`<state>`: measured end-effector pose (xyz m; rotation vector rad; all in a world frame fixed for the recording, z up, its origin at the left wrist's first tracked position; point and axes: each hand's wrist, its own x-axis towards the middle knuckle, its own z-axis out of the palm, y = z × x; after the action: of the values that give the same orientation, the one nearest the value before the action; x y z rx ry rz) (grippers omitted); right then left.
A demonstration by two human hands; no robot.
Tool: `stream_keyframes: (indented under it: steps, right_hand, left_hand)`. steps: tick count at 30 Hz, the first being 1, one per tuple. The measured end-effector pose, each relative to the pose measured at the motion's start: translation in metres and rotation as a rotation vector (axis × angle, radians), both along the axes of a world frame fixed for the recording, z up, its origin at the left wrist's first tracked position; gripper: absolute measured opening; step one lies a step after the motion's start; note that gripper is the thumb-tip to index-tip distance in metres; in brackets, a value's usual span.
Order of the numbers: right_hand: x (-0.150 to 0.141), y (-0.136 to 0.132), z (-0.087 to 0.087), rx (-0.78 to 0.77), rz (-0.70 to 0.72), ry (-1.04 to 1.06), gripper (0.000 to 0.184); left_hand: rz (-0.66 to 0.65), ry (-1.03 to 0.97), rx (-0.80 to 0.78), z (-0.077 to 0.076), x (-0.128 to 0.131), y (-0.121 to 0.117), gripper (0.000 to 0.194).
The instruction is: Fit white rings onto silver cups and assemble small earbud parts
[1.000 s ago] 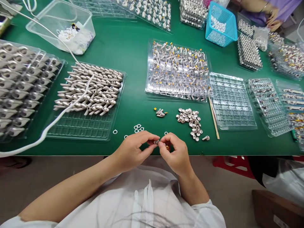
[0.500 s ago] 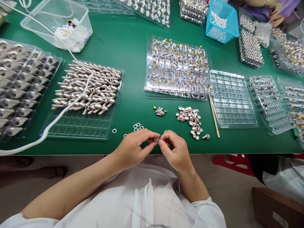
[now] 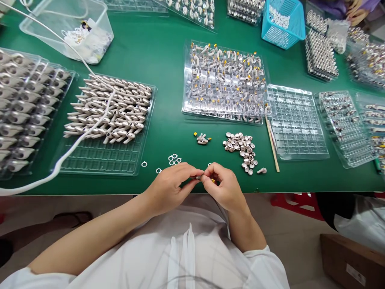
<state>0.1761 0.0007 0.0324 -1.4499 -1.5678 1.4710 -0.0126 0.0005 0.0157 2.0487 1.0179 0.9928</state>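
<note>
My left hand [image 3: 171,186] and my right hand [image 3: 224,186] meet at the table's front edge, fingertips pinched. Between them is a small earbud part [image 3: 198,177], gripped from both sides and mostly hidden by the fingers. A yellow tab [image 3: 213,180] shows under my right fingers; whether it belongs to the held part I cannot tell. Beyond my left hand lie several thin white rings [image 3: 174,159]. Ahead is a little heap of earbud pieces with yellow tabs [image 3: 203,139]. Loose round earbud shells [image 3: 245,150] are scattered to the right, beside a single stemmed earbud piece [image 3: 262,170].
At left stands a tray of stemmed earbud housings [image 3: 111,108], crossed by a white cable [image 3: 69,154]. Transparent trays of tabbed parts [image 3: 225,82] lie ahead, with a wooden stick [image 3: 272,144] to their right. Farther back are a blue basket [image 3: 282,34], a plastic tub [image 3: 102,44] and another person's hand [image 3: 357,12].
The camera view has shifted slightly. Both hands keep the small earbud part at the same place, with the fingers turned a little and less of the part showing.
</note>
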Motion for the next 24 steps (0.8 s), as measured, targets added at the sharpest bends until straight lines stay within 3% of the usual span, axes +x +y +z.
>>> stream_keyframes:
  steps: [7, 14, 19, 24]
  right_hand:
    - [0.005, 0.002, -0.002, -0.162, 0.025, 0.133, 0.015]
    - [0.003, -0.003, 0.006, -0.012, 0.042, -0.001, 0.013]
    - [-0.002, -0.005, 0.006, 0.119, 0.043, -0.105, 0.01]
    - [-0.001, -0.006, 0.001, 0.06, 0.008, 0.017, 0.009]
  left_hand:
    - [-0.033, -0.014, 0.069, 0.0, 0.002, -0.001, 0.022]
    - [-0.007, -0.04, 0.02, 0.002, 0.001, -0.004, 0.019]
    - [0.028, -0.081, -0.183, 0.009, -0.002, -0.003, 0.018]
    - [0.068, -0.182, -0.652, 0.017, -0.004, 0.0, 0.018]
